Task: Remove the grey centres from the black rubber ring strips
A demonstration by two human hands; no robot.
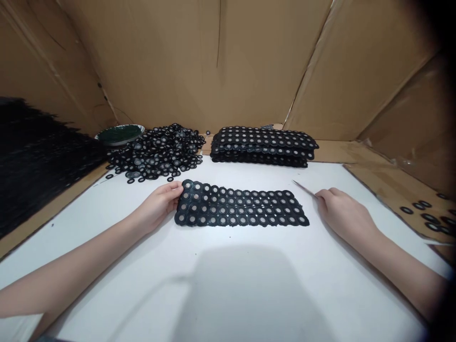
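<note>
Two hands rest on the white bench (pixel 228 294). At centre frame lies a black sheet of rings (pixel 241 208); the left hand (pixel 159 205) pinches its left end with curled fingers, while the right hand (pixel 342 213), closed around a thin blade (pixel 304 188), sits just beside its right end. The sheet looks light, floppy and tearable, best held at its edges

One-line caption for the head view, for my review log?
Left hand holds the end of a black ring sheet on the white table; right hand holds a thin pointed tool.
</note>
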